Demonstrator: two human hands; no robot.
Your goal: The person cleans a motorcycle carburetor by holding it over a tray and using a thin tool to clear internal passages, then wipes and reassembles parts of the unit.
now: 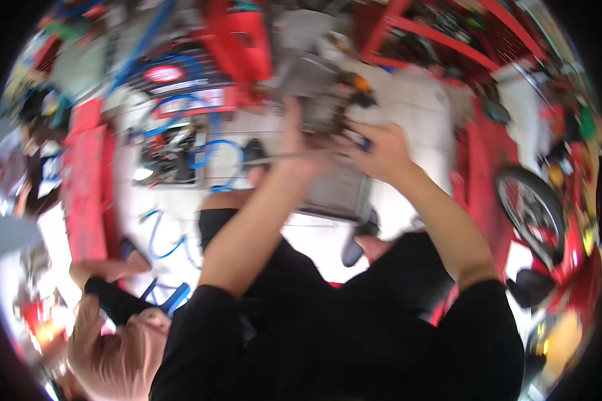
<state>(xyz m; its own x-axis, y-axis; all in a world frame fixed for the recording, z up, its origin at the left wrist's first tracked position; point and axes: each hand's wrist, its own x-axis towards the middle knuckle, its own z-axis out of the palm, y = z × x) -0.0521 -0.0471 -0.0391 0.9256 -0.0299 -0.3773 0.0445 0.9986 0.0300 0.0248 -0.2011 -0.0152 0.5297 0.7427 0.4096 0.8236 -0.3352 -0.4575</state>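
Head view: left hand [299, 154] half-curled round the near-left side of the grimy metal part [322, 112], apparently bearing its weight. Right hand [384, 152] bent, fingers at the part's right side; blur hides any grip, can't tell. Part sits up front between both hands, just beyond the grey pan [334, 194], probably kept close so drips land there.

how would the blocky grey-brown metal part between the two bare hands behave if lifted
The grey-brown metal part is probably heavy for its size, given its thick bulk, and likely stiff, given its metallic look; blur hides whether it's slippery.
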